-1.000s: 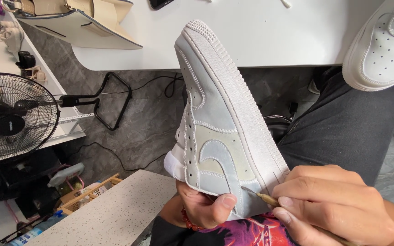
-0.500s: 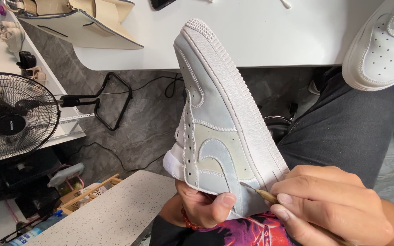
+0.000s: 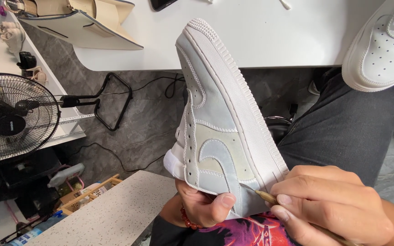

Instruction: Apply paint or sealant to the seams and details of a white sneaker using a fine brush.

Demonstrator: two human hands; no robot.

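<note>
Grey stone floor, white tabletop [image 3: 270, 41] upper frame. Head view: pale blue-and-white leather sneaker [image 3: 220, 123] centre frame, likely light, stiff-soled; best held at heel. Left hand [image 3: 201, 207] clasps heel; right hand [image 3: 329, 205] pinches wooden-handled fine tool [image 3: 265, 197] against side seam. Sneakers: two, second white perforated sneaker [image 3: 381, 45] upper right.

1. Floor [image 3: 147, 123]: grey marbled stone tile, with black cables [image 3: 110, 152] trailing across it.
2. White table [image 3: 261, 36]: rounded edge, spans the top of the view; evenly lit.
3. Cream handbag [image 3: 76, 23]: lies at the table's left end.
4. Black fan [image 3: 12, 118]: wire-caged, at far left.
5. Black tubular stand [image 3: 112, 102]: on the floor beside the fan.
6. Speckled pale countertop [image 3: 110, 212]: lower left foreground.
7. Wooden crate [image 3: 87, 193]: just behind the countertop.
</note>
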